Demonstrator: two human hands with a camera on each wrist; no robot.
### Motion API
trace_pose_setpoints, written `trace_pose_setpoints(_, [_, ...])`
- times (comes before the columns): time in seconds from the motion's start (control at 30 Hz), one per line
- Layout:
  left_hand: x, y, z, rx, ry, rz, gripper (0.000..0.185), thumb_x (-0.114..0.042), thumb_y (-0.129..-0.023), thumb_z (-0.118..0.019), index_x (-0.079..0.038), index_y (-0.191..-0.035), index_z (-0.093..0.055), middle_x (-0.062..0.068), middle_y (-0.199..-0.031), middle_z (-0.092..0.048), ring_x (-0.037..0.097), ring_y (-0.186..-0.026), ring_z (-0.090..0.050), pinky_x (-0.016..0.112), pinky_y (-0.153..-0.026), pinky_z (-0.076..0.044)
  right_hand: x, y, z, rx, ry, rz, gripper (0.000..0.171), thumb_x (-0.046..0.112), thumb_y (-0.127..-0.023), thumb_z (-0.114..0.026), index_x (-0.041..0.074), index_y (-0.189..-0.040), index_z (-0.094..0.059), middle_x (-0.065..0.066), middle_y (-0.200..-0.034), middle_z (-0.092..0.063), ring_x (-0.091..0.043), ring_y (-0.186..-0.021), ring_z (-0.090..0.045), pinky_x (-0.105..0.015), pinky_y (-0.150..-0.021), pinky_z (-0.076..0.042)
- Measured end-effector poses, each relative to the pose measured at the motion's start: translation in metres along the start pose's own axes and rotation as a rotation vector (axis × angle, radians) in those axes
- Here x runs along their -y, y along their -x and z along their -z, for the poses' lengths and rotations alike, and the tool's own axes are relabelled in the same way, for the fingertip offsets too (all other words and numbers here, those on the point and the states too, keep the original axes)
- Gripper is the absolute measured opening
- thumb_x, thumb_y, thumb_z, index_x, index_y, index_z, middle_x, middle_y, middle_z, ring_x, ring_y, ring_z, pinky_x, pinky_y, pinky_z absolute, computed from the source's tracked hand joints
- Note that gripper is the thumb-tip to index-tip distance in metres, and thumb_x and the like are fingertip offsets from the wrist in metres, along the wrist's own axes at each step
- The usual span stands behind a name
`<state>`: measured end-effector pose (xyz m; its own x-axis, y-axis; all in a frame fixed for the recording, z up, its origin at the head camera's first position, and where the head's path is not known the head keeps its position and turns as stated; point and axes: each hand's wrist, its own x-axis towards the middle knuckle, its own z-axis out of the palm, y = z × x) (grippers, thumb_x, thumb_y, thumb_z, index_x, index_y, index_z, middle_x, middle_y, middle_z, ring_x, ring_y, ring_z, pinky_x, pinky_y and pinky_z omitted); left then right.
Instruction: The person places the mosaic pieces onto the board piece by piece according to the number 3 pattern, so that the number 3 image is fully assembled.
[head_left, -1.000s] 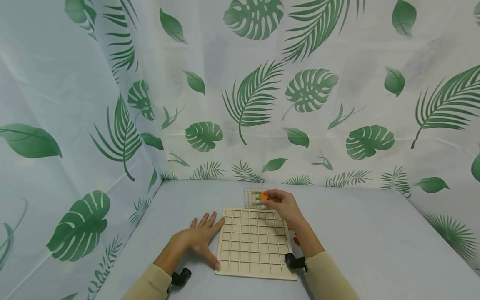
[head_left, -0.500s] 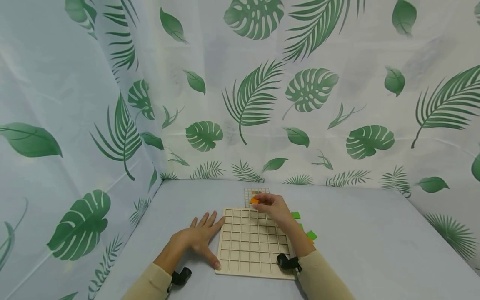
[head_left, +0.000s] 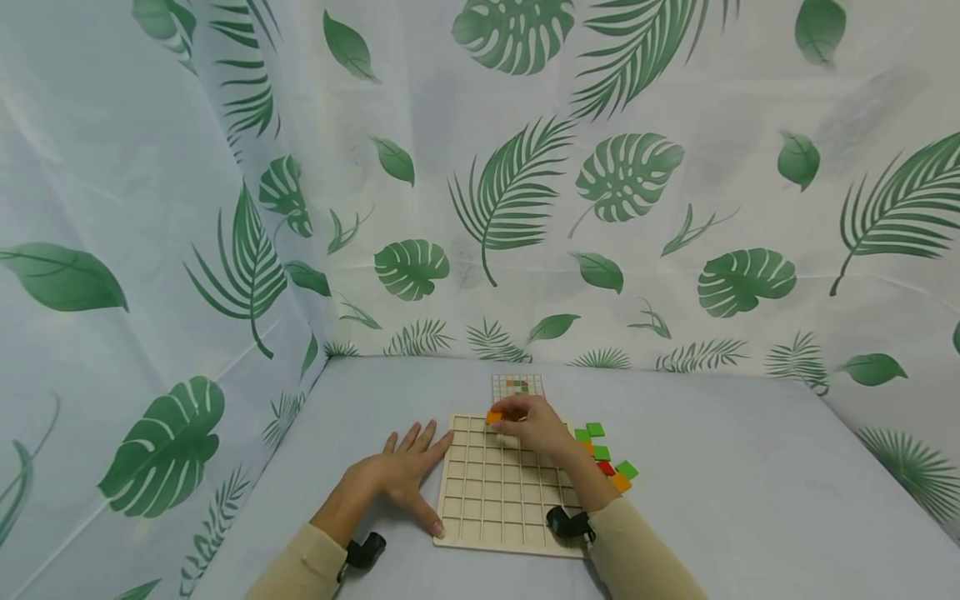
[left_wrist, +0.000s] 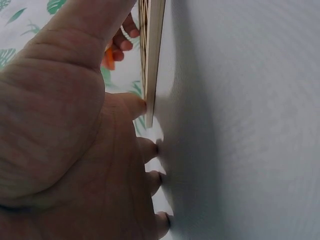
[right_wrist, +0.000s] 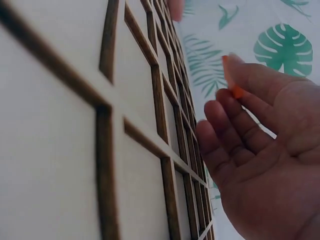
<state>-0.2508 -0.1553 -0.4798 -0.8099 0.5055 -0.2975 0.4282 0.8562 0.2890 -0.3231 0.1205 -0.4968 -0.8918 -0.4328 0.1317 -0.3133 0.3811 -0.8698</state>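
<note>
A square wooden grid board (head_left: 491,492) lies on the table in the head view, its cells bare where they show. My left hand (head_left: 401,477) rests with spread fingers along the board's left edge, thumb at the near corner and index finger at the upper side. Over the far rows, my right hand (head_left: 534,427) pinches an orange square tile (head_left: 493,417) between thumb and fingertips. In the right wrist view the orange tile (right_wrist: 232,80) is seen nearly edge-on, apart from the board. The right hand and forearm cover part of the grid.
Behind the board lies a small pattern card (head_left: 517,385) printed with a grid and coloured squares. Several loose tiles lie to the right of the board, among them a green tile (head_left: 627,470), a red tile (head_left: 606,468) and an orange tile (head_left: 620,483). Leaf-patterned curtains stand behind and at left.
My right hand has carried the orange tile left and nearer, from over the pattern card to the board's far edge, uncovering loose tiles at right. My left hand keeps its place.
</note>
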Motion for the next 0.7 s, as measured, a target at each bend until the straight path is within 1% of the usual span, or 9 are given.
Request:
trace_pose_setpoints(0.23, [-0.0006,-0.0002,0.0004,-0.006,-0.009,0.004,0.141,-0.081,-0.048,-0.073,-0.024,-0.156,-0.002,0.015,-0.161,0.005,0.038,-0.146,0.007,0.064,-0.112,0.001,-0.0017,-0.0003,-0.001,0.06,0.067,0.01,0.028,0.024,-0.087,-0.073,0.014,-0.112,-0.069,0.001,-0.107,-0.067,-0.017,-0.09,-0.062,-0.03,-0.077,-0.052])
trace_pose_setpoints(0.33, [-0.0009,0.0004,0.0006,-0.009,-0.008,0.005,0.141,-0.081,-0.048,-0.073,-0.025,-0.156,-0.002,0.014,-0.161,0.005,0.038,-0.146,0.007,0.064,-0.112,0.001,-0.0004,-0.0001,-0.002,0.08,0.101,0.021,0.027,0.024,-0.087,-0.073,0.014,-0.111,-0.069,0.001,-0.103,-0.067,-0.017,-0.087,-0.061,-0.031,-0.075,-0.052])
trace_pose_setpoints(0.53, [-0.0001,0.0002,-0.0002,-0.016,-0.008,0.006,0.14,-0.082,-0.048,-0.072,-0.025,-0.156,-0.002,0.014,-0.161,0.005,0.038,-0.146,0.007,0.063,-0.112,0.0,0.0037,0.001,-0.0029,0.088,0.19,0.036,0.025,0.026,-0.085,-0.074,0.017,-0.108,-0.07,0.004,-0.1,-0.065,-0.015,-0.086,-0.059,-0.03,-0.076,-0.05])
trace_pose_setpoints(0.7, [-0.0004,-0.0009,-0.0007,-0.019,-0.013,0.01,0.141,-0.082,-0.048,-0.072,-0.025,-0.156,-0.003,0.014,-0.161,0.004,0.038,-0.146,0.007,0.064,-0.112,0.0,0.0055,0.0015,-0.0034,0.095,0.236,0.046,0.025,0.022,-0.085,-0.075,0.015,-0.108,-0.071,0.002,-0.101,-0.065,-0.014,-0.087,-0.058,-0.029,-0.076,-0.051])
